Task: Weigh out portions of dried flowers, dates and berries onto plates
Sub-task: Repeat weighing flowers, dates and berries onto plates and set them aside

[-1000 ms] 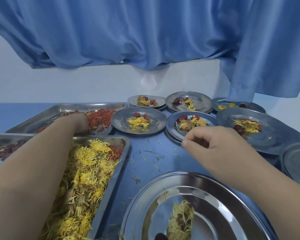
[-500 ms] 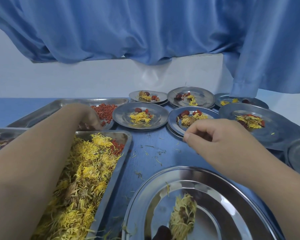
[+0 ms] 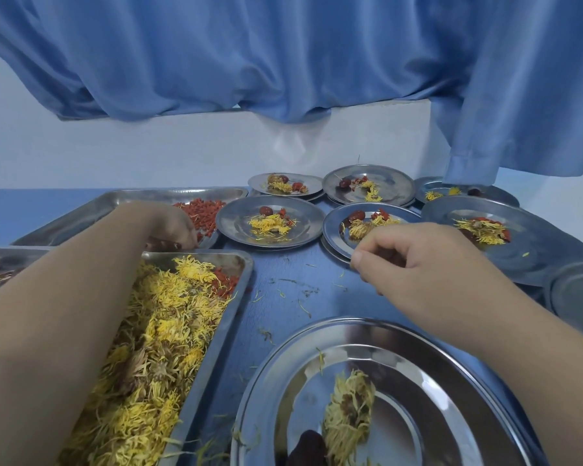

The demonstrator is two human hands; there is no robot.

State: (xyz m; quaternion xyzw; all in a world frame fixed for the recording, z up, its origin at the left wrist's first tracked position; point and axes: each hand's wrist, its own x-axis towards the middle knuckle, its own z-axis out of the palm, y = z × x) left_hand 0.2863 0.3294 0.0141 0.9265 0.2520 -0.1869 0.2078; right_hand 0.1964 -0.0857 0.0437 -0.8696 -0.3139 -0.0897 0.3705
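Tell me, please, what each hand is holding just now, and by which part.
It cannot be told. The left hand is curled down among the red berries in their tray; the right hand is curled, and nothing shows in it.

Blue curtain (image 3: 283,62) drapes a white wall (image 3: 132,156) behind blue table (image 3: 276,264).

Fingertips of the left grip (image 3: 172,227) are blurred beside the berries (image 3: 206,211); whether it or the curled right grip (image 3: 414,264) holds anything cannot be told. The bottom edge cuts off the near plate (image 3: 451,381) and its date (image 3: 307,449).
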